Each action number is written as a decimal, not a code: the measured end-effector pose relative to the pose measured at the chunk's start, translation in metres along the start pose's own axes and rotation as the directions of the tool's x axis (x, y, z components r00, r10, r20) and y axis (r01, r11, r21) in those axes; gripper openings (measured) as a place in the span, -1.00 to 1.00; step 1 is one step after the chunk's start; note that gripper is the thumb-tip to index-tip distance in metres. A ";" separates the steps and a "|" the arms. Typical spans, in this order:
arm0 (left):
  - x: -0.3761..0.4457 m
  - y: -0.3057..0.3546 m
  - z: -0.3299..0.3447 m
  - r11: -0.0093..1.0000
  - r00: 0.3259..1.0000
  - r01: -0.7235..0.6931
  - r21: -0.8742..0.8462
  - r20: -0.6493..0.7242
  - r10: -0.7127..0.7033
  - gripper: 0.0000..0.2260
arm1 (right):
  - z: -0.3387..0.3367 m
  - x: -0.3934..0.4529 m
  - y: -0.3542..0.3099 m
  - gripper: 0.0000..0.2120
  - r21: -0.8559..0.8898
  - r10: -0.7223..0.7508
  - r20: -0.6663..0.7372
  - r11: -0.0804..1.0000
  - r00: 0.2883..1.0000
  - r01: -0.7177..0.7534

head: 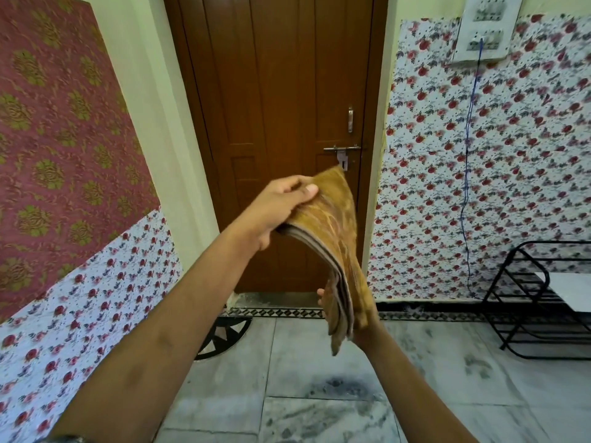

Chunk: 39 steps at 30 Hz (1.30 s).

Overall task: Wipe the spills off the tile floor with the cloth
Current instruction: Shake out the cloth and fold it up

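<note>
The folded ochre cloth (332,238) is held up in the air before the brown door (275,107), well above the tile floor (319,362), presumably to be readied for wiping. Its upper edge is pinched by the left hand (281,206); its lower end is supported by the right hand (361,330), whose fingers are mostly hidden. A dark smudge (339,386) lies on the floor below.

The tile floor (319,362) lies open below the raised arms, broad in the middle; a black wire rack (527,298) crowds its right edge (near the wall), and the closed door (278,123) blocks the far end
</note>
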<state>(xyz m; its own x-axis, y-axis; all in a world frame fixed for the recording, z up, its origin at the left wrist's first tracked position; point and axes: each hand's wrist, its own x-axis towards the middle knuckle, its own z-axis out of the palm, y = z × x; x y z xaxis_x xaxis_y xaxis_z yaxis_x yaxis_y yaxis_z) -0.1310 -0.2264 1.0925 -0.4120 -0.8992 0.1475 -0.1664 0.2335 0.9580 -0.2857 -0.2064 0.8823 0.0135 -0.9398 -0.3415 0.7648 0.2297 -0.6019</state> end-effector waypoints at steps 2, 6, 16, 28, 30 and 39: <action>0.006 -0.008 -0.013 0.989 0.992 0.040 -0.145 -0.114 -0.057 -0.92 | -0.009 0.000 0.004 -0.32 0.069 -0.011 0.084 0.998 0.996 0.005; 0.013 -0.050 -0.039 0.960 0.955 0.202 -0.192 -0.177 -0.236 -0.94 | -0.004 -0.006 0.003 -0.17 0.195 -0.070 0.131 0.980 0.989 0.044; -0.003 -0.129 -0.064 0.938 0.924 0.333 0.093 -0.232 -0.304 -0.90 | -0.011 -0.006 0.013 -0.70 -0.227 0.180 -0.103 0.953 0.978 -0.200; -0.018 -0.177 -0.004 0.908 0.990 0.130 0.398 -0.102 -0.097 -0.76 | 0.047 0.004 0.000 -0.83 -0.747 -0.234 -0.179 0.665 0.956 0.023; -0.023 -0.184 0.012 0.932 0.987 0.130 0.339 -0.136 -0.088 -0.77 | 0.055 0.006 0.003 -0.82 -0.741 -0.219 -0.173 0.671 0.960 0.019; -0.036 -0.184 0.016 0.960 0.964 0.262 -0.097 -0.026 -0.265 -0.73 | 0.068 -0.010 -0.004 -0.60 -0.599 -0.036 -0.065 0.801 0.997 -0.010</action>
<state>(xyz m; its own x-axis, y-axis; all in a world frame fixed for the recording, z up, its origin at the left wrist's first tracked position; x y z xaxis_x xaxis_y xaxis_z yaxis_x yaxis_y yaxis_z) -0.0999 -0.2313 0.9075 -0.3295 -0.9382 -0.1055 -0.1808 -0.0470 0.9824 -0.2450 -0.2154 0.9377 -0.0559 -0.9291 -0.3656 0.2262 0.3448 -0.9110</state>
